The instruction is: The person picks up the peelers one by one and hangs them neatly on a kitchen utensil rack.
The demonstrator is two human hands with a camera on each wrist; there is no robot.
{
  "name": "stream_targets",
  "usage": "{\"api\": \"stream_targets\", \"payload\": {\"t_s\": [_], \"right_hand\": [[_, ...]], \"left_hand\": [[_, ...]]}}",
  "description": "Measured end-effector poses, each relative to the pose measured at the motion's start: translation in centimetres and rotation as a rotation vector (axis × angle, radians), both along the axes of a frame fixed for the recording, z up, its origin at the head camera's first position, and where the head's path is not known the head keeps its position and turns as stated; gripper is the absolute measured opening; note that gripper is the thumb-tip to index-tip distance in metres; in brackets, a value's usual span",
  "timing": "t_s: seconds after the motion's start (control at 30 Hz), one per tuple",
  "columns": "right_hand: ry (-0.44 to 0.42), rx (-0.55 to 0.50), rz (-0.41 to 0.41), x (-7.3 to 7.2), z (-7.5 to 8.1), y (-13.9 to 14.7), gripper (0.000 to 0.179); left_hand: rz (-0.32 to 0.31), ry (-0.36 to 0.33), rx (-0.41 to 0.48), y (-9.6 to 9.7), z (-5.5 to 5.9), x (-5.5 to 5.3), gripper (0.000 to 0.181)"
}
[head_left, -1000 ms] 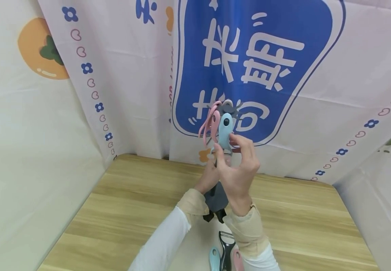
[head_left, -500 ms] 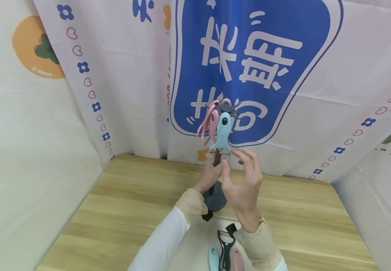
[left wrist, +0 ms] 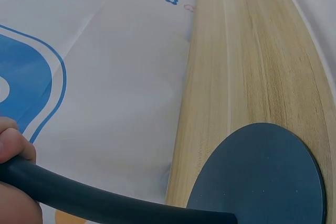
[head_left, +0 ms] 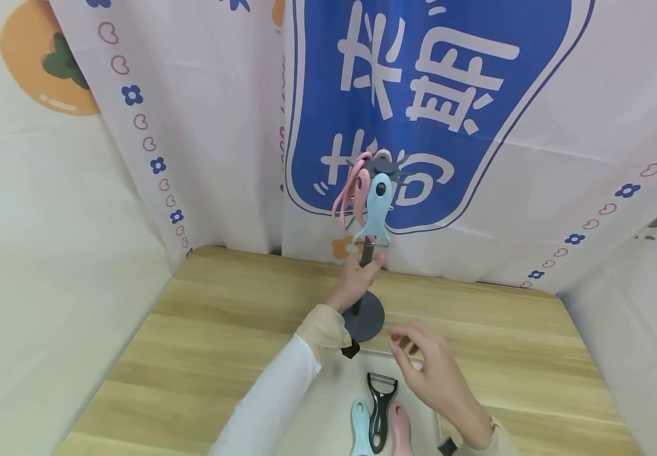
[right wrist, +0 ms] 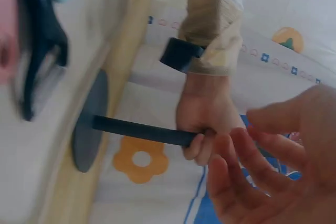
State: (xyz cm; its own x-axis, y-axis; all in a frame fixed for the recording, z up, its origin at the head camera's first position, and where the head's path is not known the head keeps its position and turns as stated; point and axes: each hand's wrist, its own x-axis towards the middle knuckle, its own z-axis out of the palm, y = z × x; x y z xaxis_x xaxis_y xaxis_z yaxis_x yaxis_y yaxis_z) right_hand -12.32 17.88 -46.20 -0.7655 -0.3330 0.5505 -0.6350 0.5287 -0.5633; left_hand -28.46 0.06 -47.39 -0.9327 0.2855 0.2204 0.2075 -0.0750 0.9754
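We see the left hand (head_left: 356,278) with its fingers wrapped round the pole (head_left: 367,252) of a stand (head_left: 371,320) on the bench (head_left: 220,329); a blue peeler (head_left: 378,209) hangs from its top beside pink tools (head_left: 361,206). Our right hand (head_left: 433,373), fingers loosely curved and holding nothing, is near the tray (head_left: 317,421), where a black peeler (head_left: 381,411) lies.

White printed cloth (head_left: 226,158) hangs beyond a wood-grain tabletop (head_left: 511,354). At its far middle, a blue panel (head_left: 402,95) bears white characters; an orange fruit print (head_left: 49,60) sits left. Heart-and-flower rows (head_left: 149,144) run down both sides.
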Motion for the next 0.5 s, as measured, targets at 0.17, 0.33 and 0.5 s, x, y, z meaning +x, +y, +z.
{"api": "stream_targets", "payload": {"t_s": [0.17,0.33,0.5], "right_hand": [[-0.290,0.155,0.059,2.6,-1.8,1.4,0.024],[-0.564,0.336,0.019,5.0,-4.4,1.7,0.036],[-0.610,0.406,-0.057,6.4,-6.3,1.5,0.029]], "left_hand": [[-0.002,0.000,0.006,0.2,0.4,-0.3,0.056],[-0.013,-0.015,0.002,0.3,0.0,0.0,0.056],[-0.018,-0.005,-0.002,0.3,-0.1,0.1,0.055]]}}
